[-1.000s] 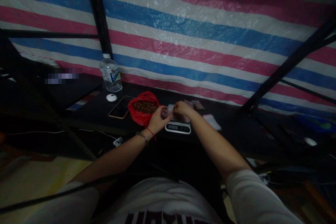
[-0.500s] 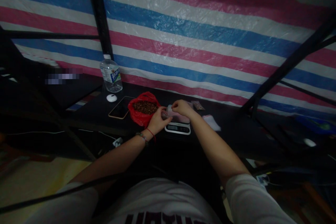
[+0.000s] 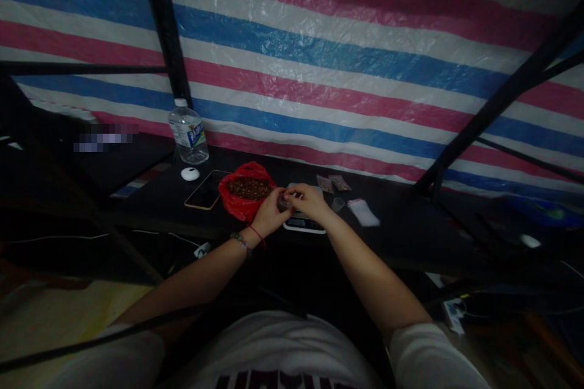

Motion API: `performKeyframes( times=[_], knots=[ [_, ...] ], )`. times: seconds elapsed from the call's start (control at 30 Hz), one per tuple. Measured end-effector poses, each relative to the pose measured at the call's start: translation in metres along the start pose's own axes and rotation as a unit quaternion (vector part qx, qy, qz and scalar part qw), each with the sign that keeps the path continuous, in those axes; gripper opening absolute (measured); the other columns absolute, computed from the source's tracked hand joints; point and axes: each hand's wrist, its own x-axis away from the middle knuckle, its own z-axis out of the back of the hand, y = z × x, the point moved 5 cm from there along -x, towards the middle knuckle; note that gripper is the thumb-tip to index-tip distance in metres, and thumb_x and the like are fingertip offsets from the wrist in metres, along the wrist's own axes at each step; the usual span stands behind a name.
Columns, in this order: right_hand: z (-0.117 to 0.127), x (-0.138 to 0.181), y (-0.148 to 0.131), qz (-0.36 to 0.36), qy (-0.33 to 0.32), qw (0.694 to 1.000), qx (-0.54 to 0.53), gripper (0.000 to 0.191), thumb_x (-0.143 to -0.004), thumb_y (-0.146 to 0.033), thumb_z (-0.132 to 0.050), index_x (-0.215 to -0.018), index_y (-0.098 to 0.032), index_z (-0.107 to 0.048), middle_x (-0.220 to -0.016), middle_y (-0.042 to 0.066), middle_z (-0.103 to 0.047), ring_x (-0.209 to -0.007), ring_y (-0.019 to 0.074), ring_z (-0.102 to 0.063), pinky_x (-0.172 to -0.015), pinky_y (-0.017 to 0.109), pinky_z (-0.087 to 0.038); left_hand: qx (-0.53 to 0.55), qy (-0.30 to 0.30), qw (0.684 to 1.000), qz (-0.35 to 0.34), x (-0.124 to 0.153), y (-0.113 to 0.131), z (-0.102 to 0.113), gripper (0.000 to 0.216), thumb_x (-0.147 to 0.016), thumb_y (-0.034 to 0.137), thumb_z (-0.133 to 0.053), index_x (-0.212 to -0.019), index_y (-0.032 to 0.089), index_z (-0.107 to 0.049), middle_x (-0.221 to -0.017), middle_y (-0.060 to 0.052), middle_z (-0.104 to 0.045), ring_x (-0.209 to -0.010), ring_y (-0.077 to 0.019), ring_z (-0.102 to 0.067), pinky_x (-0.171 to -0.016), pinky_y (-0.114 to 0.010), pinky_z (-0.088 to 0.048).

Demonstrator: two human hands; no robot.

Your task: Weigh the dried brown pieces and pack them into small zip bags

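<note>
My left hand [image 3: 269, 214] and my right hand [image 3: 307, 202] meet over a small digital scale [image 3: 305, 222] on the dark table [image 3: 392, 237]. Both hands are closed in a pinch on a small clear pouch [image 3: 286, 201] held between them above the scale. Just left of my left hand sits an open red plastic bag [image 3: 244, 194] full of brown pieces. Two small filled pouches [image 3: 333, 183] lie behind the scale. An empty clear pouch [image 3: 364, 211] lies to the right of my right hand.
A phone [image 3: 204, 190] lies flat left of the red bag, with a white round object [image 3: 190, 174] and a water bottle [image 3: 188, 132] behind it. A striped tarp [image 3: 347, 55] backs the table. Black frame bars [image 3: 163, 30] cross left and right.
My right hand has come back off the scale's far side toward my left hand, and both now pinch the small pouch together. The view has shifted a little.
</note>
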Motion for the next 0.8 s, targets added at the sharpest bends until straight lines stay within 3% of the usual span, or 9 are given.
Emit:
performKeyframes(
  times=[0.1, 0.2, 0.33, 0.43, 0.5, 0.6, 0.7, 0.8],
  knots=[
    [0.004, 0.023, -0.009, 0.053, 0.021, 0.998, 0.004, 0.004, -0.076, -0.020, -0.066, -0.076, -0.019, -0.070, -0.090, 0.004, -0.064, -0.090, 0.0168, -0.058, -0.086, 0.032, -0.043, 0.009, -0.018, 1.000, -0.008, 0.005, 0.011, 0.002, 0.053, -0.068, 0.023, -0.067, -0.117, 0.015, -0.049, -0.111, -0.010, -0.060, -0.102, -0.0228, -0.059, -0.090, -0.037, -0.046],
    [0.021, 0.041, -0.016, 0.068, 0.073, 0.995, -0.004, 0.006, -0.079, -0.019, -0.061, -0.080, -0.019, -0.067, -0.099, 0.006, -0.060, -0.098, 0.0180, -0.056, -0.089, 0.035, -0.042, 0.111, -0.057, 0.992, 0.013, 0.010, 0.017, 0.001, 0.071, -0.063, 0.028, -0.074, -0.126, 0.016, -0.042, -0.118, -0.012, -0.058, -0.106, -0.0240, -0.058, -0.092, -0.038, -0.045],
    [0.046, 0.050, -0.026, 0.079, 0.093, 0.991, -0.047, 0.008, -0.084, -0.021, -0.055, -0.084, -0.019, -0.063, -0.105, 0.008, -0.058, -0.098, 0.0170, -0.055, -0.082, 0.032, -0.046, 0.311, -0.186, 0.925, 0.114, 0.018, 0.021, -0.008, 0.061, -0.069, 0.041, -0.071, -0.119, 0.013, -0.050, -0.111, -0.012, -0.062, -0.099, -0.0225, -0.061, -0.087, -0.037, -0.047],
    [0.052, 0.054, -0.024, 0.066, 0.078, 0.991, -0.086, 0.009, -0.084, -0.025, -0.055, -0.082, -0.019, -0.062, -0.103, 0.007, -0.060, -0.098, 0.0173, -0.056, -0.079, 0.030, -0.047, 0.336, -0.288, 0.879, 0.178, 0.026, 0.026, -0.013, 0.047, -0.070, 0.043, -0.070, -0.102, 0.011, -0.059, -0.091, -0.009, -0.067, -0.078, -0.0179, -0.063, -0.072, -0.031, -0.049],
    [0.052, 0.057, -0.014, 0.012, 0.090, 0.987, -0.133, 0.013, -0.081, -0.030, -0.059, -0.090, -0.020, -0.062, -0.102, 0.006, -0.061, -0.092, 0.0165, -0.058, -0.075, 0.029, -0.047, 0.305, -0.294, 0.887, 0.181, 0.027, 0.030, -0.011, 0.043, -0.068, 0.041, -0.073, -0.096, 0.010, -0.062, -0.083, -0.007, -0.068, -0.069, -0.0149, -0.061, -0.062, -0.026, -0.047],
    [0.041, 0.063, 0.003, -0.081, 0.060, 0.970, -0.221, 0.033, -0.071, -0.035, -0.069, -0.099, -0.019, -0.060, -0.092, 0.004, -0.063, -0.074, 0.0141, -0.059, -0.064, 0.026, -0.047, 0.250, -0.269, 0.915, 0.170, 0.026, 0.034, -0.009, 0.041, -0.067, 0.039, -0.073, -0.095, 0.012, -0.064, -0.081, -0.006, -0.068, -0.066, -0.0146, -0.060, -0.057, -0.024, -0.045],
    [0.032, 0.065, 0.013, -0.127, 0.024, 0.957, -0.258, 0.025, -0.070, -0.038, -0.068, -0.079, -0.016, -0.062, -0.068, 0.000, -0.060, -0.058, 0.0113, -0.054, -0.055, 0.023, -0.043, 0.221, -0.251, 0.930, 0.154, 0.025, 0.036, -0.009, 0.034, -0.067, 0.039, -0.073, -0.089, 0.013, -0.067, -0.079, -0.004, -0.069, -0.068, -0.0158, -0.061, -0.062, -0.027, -0.048],
    [0.034, 0.064, 0.016, -0.142, 0.054, 0.948, -0.280, 0.025, -0.071, -0.040, -0.066, -0.070, -0.016, -0.061, -0.058, -0.003, -0.055, -0.051, 0.0092, -0.048, -0.052, 0.022, -0.040, 0.245, -0.228, 0.928, 0.165, 0.024, 0.035, -0.009, 0.033, -0.069, 0.039, -0.070, -0.089, 0.014, -0.068, -0.084, -0.005, -0.070, -0.074, -0.0171, -0.063, -0.064, -0.027, -0.049]
  ],
)
